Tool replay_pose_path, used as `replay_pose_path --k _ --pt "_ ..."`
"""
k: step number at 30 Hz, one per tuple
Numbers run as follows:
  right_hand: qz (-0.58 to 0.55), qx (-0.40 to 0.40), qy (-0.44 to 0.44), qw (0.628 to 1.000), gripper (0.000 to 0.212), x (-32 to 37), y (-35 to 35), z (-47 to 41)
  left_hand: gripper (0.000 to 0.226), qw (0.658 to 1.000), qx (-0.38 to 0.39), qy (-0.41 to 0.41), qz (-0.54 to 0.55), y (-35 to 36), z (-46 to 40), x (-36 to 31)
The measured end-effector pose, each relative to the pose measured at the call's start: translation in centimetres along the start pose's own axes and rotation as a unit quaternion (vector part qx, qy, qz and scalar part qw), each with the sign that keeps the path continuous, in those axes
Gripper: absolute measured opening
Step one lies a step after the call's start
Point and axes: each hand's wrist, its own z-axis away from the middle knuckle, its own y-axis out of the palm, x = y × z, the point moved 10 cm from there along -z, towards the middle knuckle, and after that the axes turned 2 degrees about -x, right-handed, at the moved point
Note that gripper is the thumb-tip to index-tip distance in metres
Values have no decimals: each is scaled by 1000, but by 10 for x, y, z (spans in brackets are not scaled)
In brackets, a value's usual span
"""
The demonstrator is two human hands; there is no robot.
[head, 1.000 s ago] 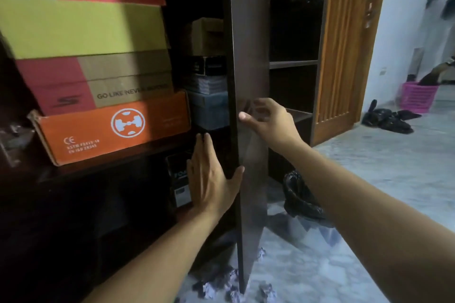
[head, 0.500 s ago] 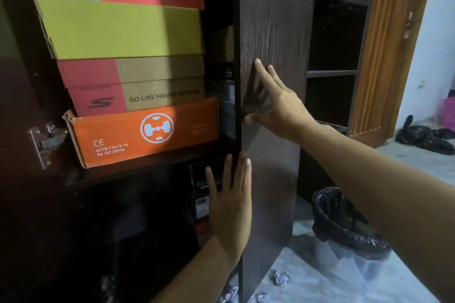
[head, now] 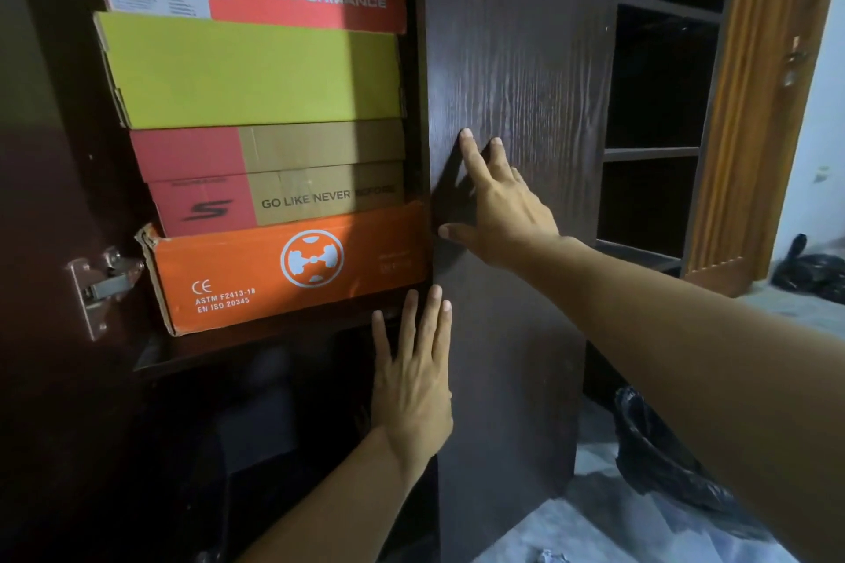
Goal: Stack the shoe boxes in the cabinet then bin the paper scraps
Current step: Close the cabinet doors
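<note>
Dim cabinet (head: 68,379), lower shelf contents indistinct

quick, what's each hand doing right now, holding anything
Left hand: open, fingers straight, flat against the edge of the cabinet door, holding nothing.
Right hand: open, fingers spread, pressing on the door's face, holding nothing.

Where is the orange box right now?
In the head view, the orange box sits on the left, at the bottom of the stack on the cabinet shelf, under the red and brown box, beside the dark door.
</note>
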Motion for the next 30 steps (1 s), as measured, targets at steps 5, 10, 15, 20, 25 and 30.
replay_pose_path --k 5,10,15,20,25,30 --pt "12 -3 12 1000 109 6 14 -11 113 998 47 15 -26 4 -10 18" --pt "21 17 32 999 108 8 24 -20 110 994 109 21 9 12 -16 27" --pt "16 45 53 997 107 7 28 -23 103 983 174 32 54 15 -21 25" --pt "39 84 42 995 101 13 20 -17 97 974 218 26 48 3 -12 31" --pt "-10 109 3 994 70 42 -10 5 92 972 234 11 28 -39 7 39" --pt "-46 114 -42 992 80 83 -54 33 82 986 163 17 3 -113 28 49"
